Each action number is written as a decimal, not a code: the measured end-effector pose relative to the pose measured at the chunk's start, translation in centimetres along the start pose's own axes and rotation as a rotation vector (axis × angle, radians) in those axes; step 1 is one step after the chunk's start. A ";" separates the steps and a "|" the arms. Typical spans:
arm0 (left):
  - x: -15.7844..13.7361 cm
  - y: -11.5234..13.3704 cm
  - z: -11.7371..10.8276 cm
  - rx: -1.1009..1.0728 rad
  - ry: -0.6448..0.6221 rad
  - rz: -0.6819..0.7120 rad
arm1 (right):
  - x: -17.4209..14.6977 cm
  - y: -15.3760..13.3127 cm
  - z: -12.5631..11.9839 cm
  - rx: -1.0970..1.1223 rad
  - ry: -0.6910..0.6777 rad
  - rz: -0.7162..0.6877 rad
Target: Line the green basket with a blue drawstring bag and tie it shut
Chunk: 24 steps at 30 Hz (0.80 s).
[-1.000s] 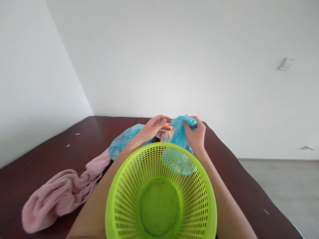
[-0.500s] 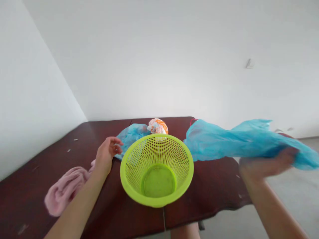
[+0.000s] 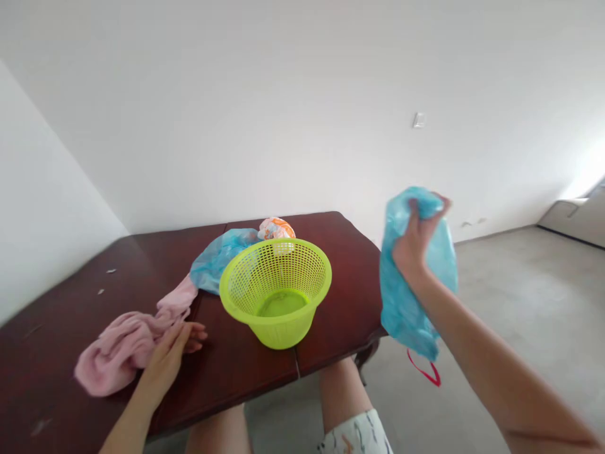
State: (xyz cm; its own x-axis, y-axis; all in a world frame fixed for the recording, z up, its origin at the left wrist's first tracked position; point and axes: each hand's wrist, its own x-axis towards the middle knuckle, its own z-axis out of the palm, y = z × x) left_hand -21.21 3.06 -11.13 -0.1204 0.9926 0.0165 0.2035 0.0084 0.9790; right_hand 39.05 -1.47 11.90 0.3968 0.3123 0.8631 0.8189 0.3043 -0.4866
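Observation:
My right hand (image 3: 418,239) is closed round the gathered top of a light blue plastic bag (image 3: 394,290), raised past the table's right edge. From the bag's lower end hangs a red drawstring loop (image 3: 428,373). My left hand (image 3: 172,347) rests low by the table, fingers stretched out and holding nothing, beside a crumpled pink cloth (image 3: 116,353). Between the hands stands a lime-green plastic basket (image 3: 278,334) with perforated sides, nothing inside it. A second blue plastic bag (image 3: 222,252) lies behind it to the left, near a crumpled white and orange plastic bag (image 3: 276,228).
The dark red-brown table (image 3: 345,284) has a seam across it and small pale scraps (image 3: 111,271) at the left. A white wall (image 3: 265,126) rises behind. Grey floor (image 3: 515,302) spreads to the right, and my legs are under the front edge.
My right hand has swung the blue bag from stretched out sideways to hanging upright. My left hand has come back toward me, beside the pink cloth. The view has turned right.

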 end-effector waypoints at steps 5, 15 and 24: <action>-1.1 -0.2 0.2 0.064 0.005 0.119 | -3.2 -0.3 11.1 -0.227 -0.534 0.271; -1.0 -1.3 -0.3 0.179 -0.092 0.168 | -9.4 4.2 6.5 -0.479 -1.159 0.266; -0.8 -1.9 -0.5 0.312 -0.104 0.130 | -19.3 7.7 5.2 -0.697 -1.242 0.370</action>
State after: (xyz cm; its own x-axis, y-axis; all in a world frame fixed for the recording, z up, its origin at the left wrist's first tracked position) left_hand -22.01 2.20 -12.89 0.0222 0.9947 0.1007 0.4995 -0.0983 0.8607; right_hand 35.52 -0.50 -9.20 0.3155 0.9391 -0.1364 0.9250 -0.3365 -0.1765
